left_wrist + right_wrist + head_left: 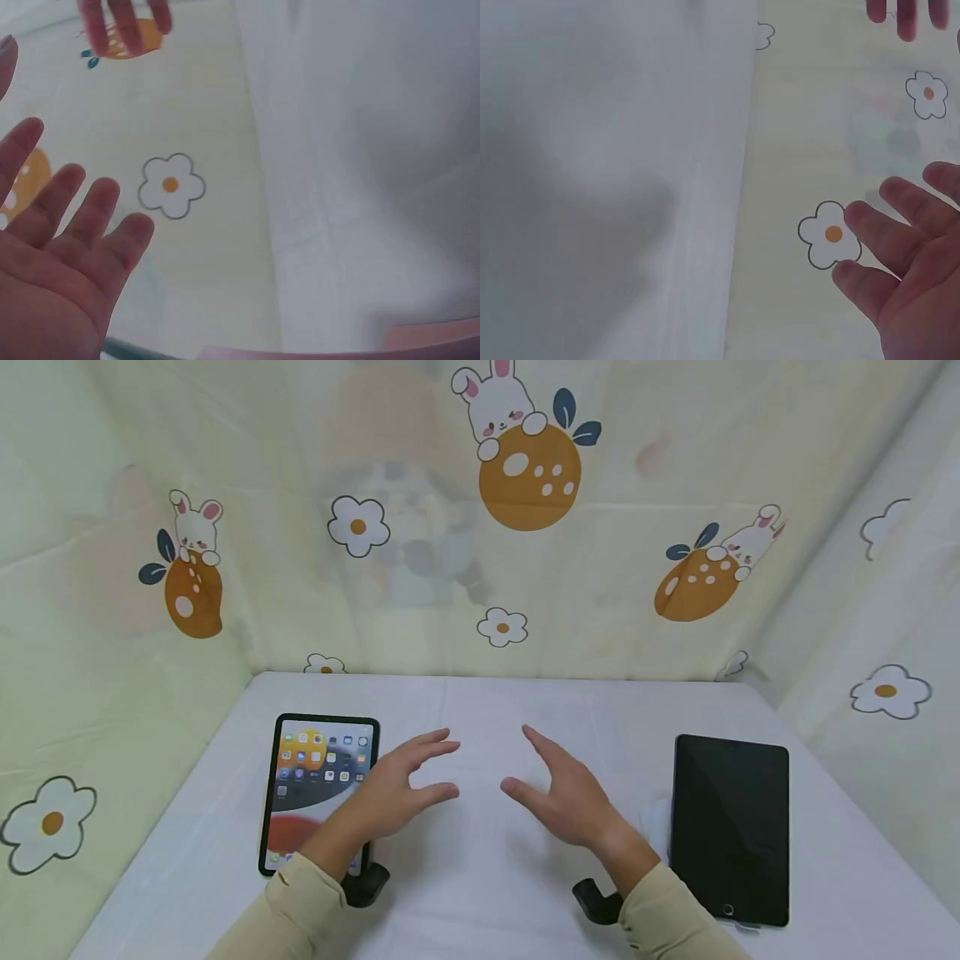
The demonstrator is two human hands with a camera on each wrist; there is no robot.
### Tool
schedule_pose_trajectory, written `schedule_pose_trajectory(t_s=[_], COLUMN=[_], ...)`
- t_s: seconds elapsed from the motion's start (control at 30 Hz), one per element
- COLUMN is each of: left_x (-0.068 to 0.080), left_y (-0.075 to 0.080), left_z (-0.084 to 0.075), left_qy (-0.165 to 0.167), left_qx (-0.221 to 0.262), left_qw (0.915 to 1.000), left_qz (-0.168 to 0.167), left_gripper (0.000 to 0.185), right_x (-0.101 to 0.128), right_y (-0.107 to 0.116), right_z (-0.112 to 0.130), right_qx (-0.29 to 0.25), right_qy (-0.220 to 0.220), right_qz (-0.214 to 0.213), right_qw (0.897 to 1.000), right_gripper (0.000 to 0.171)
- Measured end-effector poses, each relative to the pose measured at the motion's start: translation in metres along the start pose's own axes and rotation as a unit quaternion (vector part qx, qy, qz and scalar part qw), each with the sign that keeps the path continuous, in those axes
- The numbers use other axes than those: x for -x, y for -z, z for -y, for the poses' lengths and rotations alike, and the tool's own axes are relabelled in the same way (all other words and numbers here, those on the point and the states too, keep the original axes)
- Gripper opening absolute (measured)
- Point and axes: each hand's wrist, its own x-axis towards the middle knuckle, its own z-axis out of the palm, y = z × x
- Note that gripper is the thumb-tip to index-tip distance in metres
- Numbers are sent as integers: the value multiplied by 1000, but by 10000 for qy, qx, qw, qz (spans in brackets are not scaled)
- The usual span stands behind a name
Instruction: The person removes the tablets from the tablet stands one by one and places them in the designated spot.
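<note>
White cloth covers the table [495,877], and two tablets lie flat on it, one at each side. One tablet with a lit screen [318,789] shows rows of app icons and lies at the left; one tablet with a dark screen [731,827] lies at the right, well apart from the first. Two hands hover over the bare middle of the table, palms turned toward each other, holding nothing. Fingers of the left hand [401,789] are spread and slightly bent, and its wrist passes over the lower right corner of the lit tablet. Fingers of the right hand [566,793] are straight and loosely spread, near the dark tablet but not touching it. Two pale sleeves [300,914] reach to the wrists, each with a black strap mount beneath it. Behind the table hangs a pale curtain [420,527] printed with three rabbits on orange fruit and several white flowers.
</note>
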Motion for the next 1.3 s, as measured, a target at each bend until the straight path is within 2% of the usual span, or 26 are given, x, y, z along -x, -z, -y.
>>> schedule_pose_trajectory(t_s=[0.17, 0.4, 0.53, 0.7, 0.83, 1.03, 1.23, 1.3], left_x=[10, 34, 45, 55, 63, 74, 79, 78], left_y=[13, 36, 49, 63, 74, 90, 106, 110], left_z=[-1, 5, 11, 23, 32, 38, 45, 47], left_qy=[11, 188, 187, 219, 233, 292, 270, 356], left_qx=[519, 856, 761, 707, 550, 117, -201, -316], left_qw=[9987, 9961, 9969, 9972, 9980, 9994, 9987, 9978], left_qz=[11, 36, -57, -142, -196, -153, -385, -453], left_gripper=[50, 47, 44, 40, 40, 43, 43, 42], right_x=[-2, -4, -8, -15, -21, -28, -34, -36], right_y=[-4, -3, -2, -7, -13, -14, -22, -23], right_z=[6, 8, 10, 15, 19, 31, 36, 37], right_qx=[-436, -504, -655, -1094, -1310, -1096, -1064, -1046], right_qy=[194, 438, 607, 665, 724, 824, 840, 831], right_qz=[43, 152, 119, 121, 394, 1135, 1286, 1278], right_qw=[9989, 9977, 9959, 9917, 9879, 9840, 9824, 9828], right_gripper=[80, 72, 65, 57, 59, 65, 66, 66])
